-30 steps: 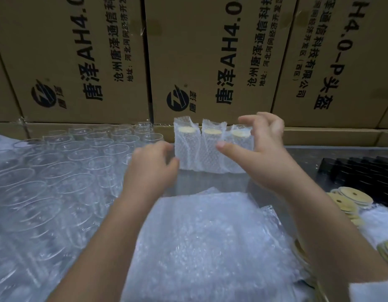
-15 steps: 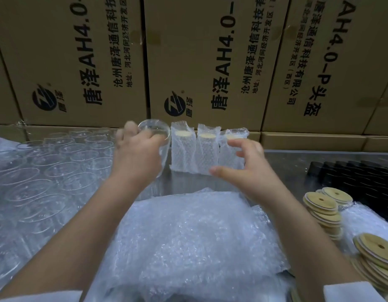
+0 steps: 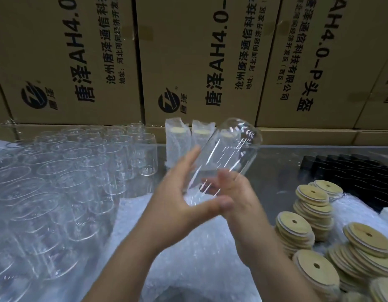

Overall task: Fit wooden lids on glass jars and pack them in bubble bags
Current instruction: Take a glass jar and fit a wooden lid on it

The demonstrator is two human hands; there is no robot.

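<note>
At your far left, rows of empty jars (image 3: 64,182) stand upright and packed close together on the table (image 3: 276,166). Next to them, in front of you, lies a heap of bubble bags (image 3: 195,262), with both your forearms above it. Your left hand (image 3: 175,203) is flat, its straight fingers laid along the left side of the glass jar (image 3: 225,158) and its thumb stretched under the jar's lower end. The jar is in the air over the bags, tilted with its upper end leaning right. Behind it two packed jars (image 3: 177,144) stand upright in bubble bags near the back edge. Your right hand (image 3: 241,205) grips the jar's lower part, thumb on the front, fingers curled behind the glass. Further right, wooden lids (image 3: 308,225) sit in leaning stacks, with rows of black caps (image 3: 352,168) beyond them. Printed cardboard boxes (image 3: 188,62) wall the back
</note>
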